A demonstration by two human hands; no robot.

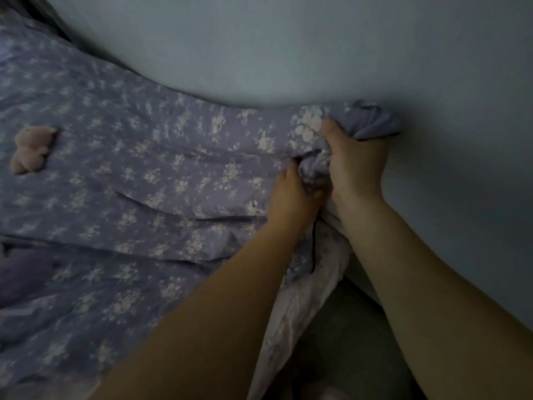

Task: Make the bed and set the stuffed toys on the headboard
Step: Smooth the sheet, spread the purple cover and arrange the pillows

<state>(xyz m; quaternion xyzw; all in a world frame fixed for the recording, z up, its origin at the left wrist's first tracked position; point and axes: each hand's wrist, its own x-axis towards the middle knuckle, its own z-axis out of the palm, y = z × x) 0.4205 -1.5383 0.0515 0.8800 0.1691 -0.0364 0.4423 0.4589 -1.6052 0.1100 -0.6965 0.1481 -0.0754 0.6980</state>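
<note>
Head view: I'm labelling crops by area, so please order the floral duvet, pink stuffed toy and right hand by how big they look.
1. floral duvet, by far the largest, covering most of the left half.
2. right hand, gripping the duvet's corner.
3. pink stuffed toy, lying on the duvet.
The hand and toy look close in size, and the hand is nearer the camera, so their order is unsure.

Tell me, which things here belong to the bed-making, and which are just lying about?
Part of the job:
floral duvet, bunched corner gripped by left hand and right hand
pink stuffed toy, lying on the duvet

Just there:
thin black cord
pale wall
</note>
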